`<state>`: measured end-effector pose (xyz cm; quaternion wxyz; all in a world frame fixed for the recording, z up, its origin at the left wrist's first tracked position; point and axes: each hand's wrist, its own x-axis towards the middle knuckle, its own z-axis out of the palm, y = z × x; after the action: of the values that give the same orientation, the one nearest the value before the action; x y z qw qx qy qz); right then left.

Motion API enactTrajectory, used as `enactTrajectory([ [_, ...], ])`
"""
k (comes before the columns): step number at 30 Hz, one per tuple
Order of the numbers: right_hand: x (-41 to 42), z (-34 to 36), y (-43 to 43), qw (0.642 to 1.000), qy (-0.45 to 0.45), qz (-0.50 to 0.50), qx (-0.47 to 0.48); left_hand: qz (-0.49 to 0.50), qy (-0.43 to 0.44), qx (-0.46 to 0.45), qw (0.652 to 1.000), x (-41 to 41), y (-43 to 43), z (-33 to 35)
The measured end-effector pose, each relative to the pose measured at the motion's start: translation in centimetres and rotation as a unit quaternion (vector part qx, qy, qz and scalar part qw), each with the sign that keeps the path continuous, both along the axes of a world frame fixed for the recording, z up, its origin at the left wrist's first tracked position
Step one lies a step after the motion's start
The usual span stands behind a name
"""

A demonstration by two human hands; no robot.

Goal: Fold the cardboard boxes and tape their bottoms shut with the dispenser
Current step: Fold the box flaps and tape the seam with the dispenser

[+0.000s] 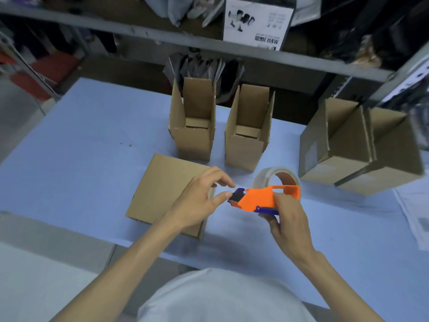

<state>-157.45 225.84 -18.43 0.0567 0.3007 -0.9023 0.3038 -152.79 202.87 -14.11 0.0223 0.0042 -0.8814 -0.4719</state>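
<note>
We grip the dispenser (262,198), just right of the frame's centre, in our right hand (287,219), while our left hand (199,201) pinches its front tip. A flat box (157,194) lies below our left hand on the table (69,147), and open boxes (192,135) stand above it in the frame.

Your dispenser (260,198) smooth orange plastic, tape (264,176) at its 12 o'clock clear and glossy, boxes (192,145) matt brown cardboard, table (81,135) smooth matt blue, shelf (139,31) grey metal.

five brown cardboard boxes in all — two tall narrow open boxes (195,140) (243,147), two wider open boxes (334,154) (390,168), one flat-lying box (162,189). one orange plastic tape dispenser (260,198), one clear tape roll (267,175), two bare hands — left hand (197,201), right hand (290,219).
</note>
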Motion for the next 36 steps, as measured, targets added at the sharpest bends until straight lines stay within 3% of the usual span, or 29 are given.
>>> enactTrajectory([
  [10,-1.0,0.0,0.3,0.999,-0.005,0.037,0.019,-0.013,-0.008,-0.012,1.0,-0.9,0.8,-0.3],
  [12,-1.2,0.2,0.3,0.998,-0.046,0.036,0.015,0.007,0.0,0.002,1.0,-1.2,0.8,-0.4],
  [16,-1.7,0.7,0.5,0.973,-0.215,0.067,-0.053,0.048,-0.017,0.021,0.998,-1.9,0.7,-0.7],
  [20,-1.4,0.3,-0.6,0.964,-0.262,0.034,0.003,0.065,-0.087,0.03,0.994,-2.2,0.2,-1.4],
  [28,-2.2,0.0,-2.9,0.991,-0.105,0.072,0.05,0.198,-0.142,0.007,0.97,-1.7,-1.5,-3.0],
  [36,-3.7,0.3,-4.6,0.983,-0.114,0.131,0.065,0.261,-0.166,0.022,0.951,-2.0,-2.7,-3.7],
])
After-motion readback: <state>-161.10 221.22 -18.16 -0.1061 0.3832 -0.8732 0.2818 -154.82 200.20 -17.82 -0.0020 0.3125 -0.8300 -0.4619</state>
